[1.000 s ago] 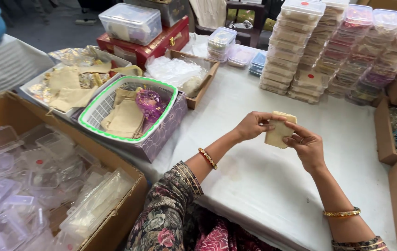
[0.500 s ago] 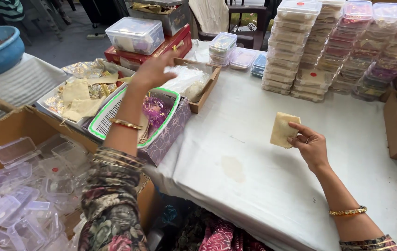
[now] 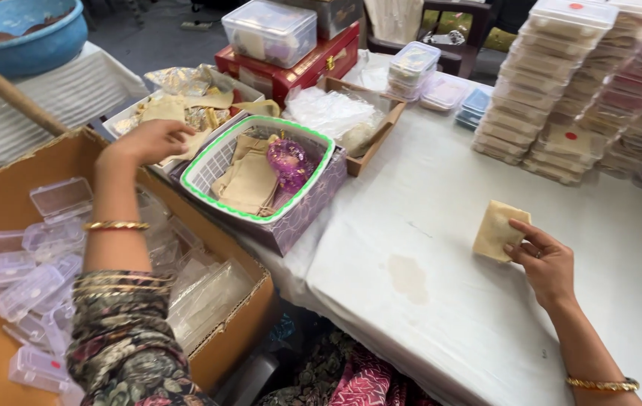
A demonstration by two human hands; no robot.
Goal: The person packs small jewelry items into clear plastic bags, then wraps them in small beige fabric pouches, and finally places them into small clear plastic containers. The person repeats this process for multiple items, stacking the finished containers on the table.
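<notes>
My right hand [image 3: 545, 258] pinches a small square beige cloth pouch [image 3: 497, 228] by its right edge, just above the white tablecloth [image 3: 441, 301]. My left hand [image 3: 149, 140] reaches out to the left over a flat tray of beige pouches and gold packets [image 3: 186, 113], its fingers curled downward near a beige pouch; nothing is seen in its grasp. A white basket with a green rim [image 3: 219, 162] sits just right of that hand and holds beige pouches and a shiny purple bag [image 3: 288, 159].
A cardboard box [image 3: 73, 158] of small clear plastic cases stands at the left. Tall stacks of clear lidded containers [image 3: 554, 83] fill the back right. A red case [image 3: 298, 68], a wooden tray of plastic bags [image 3: 358, 124] and a blue basin [image 3: 28, 37] lie behind.
My left hand let go of the beige pouch, swung left past the basket and now hovers over the flat tray. My right hand keeps the pouch. The view shifted left.
</notes>
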